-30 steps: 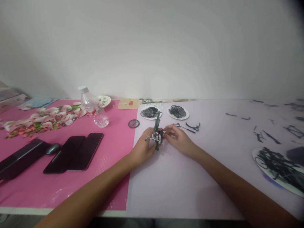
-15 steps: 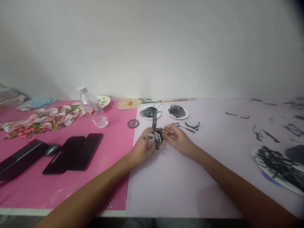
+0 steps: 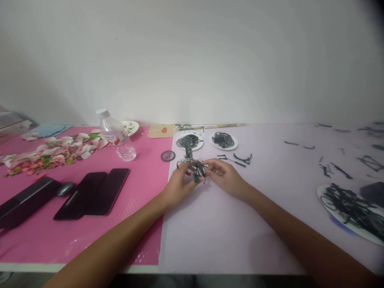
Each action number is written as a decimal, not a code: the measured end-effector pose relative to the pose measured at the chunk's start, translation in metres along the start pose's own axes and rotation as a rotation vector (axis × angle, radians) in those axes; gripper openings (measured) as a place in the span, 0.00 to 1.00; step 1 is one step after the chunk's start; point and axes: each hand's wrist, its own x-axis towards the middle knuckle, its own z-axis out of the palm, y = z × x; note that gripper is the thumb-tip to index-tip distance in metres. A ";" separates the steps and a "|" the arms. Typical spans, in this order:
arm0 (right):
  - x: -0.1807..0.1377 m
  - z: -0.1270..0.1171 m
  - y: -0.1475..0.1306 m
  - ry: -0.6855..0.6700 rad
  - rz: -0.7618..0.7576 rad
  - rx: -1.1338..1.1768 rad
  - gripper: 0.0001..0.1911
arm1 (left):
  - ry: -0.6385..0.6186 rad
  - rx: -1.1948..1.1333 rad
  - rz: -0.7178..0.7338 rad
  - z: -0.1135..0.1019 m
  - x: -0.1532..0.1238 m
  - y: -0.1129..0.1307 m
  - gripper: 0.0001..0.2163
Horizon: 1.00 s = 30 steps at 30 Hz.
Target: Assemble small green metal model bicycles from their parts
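Both my hands meet over the pale mat at the table's middle. My left hand [image 3: 178, 185] pinches a small dark green model bicycle frame [image 3: 192, 162] with silver handlebars, tilted to the left. My right hand [image 3: 224, 175] is closed on the same frame from the right, fingertips at its lower part. Loose green frame pieces [image 3: 241, 159] lie just behind my right hand. A small black wheel [image 3: 167, 155] rests to the left on the pink mat.
Two white plates of black parts [image 3: 223, 141] stand behind the hands. A water bottle [image 3: 116, 136], two phones [image 3: 93, 193], a mouse [image 3: 65, 188] and artificial flowers [image 3: 51, 152] lie on the pink mat. A large plate of parts [image 3: 349, 205] sits at right.
The bicycle frame has tipped from nearly upright over to the left and moved slightly away from me. Both hands followed it, staying closed on it.
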 end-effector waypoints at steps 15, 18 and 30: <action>-0.002 0.002 -0.003 -0.036 0.016 -0.008 0.20 | -0.005 -0.255 -0.111 0.004 0.001 -0.002 0.23; -0.002 0.002 -0.005 -0.050 0.034 -0.011 0.20 | -0.007 -0.285 -0.147 0.004 0.001 -0.003 0.24; 0.010 -0.048 0.003 0.337 -0.119 -0.716 0.11 | 0.057 -0.213 -0.243 -0.007 0.008 -0.009 0.26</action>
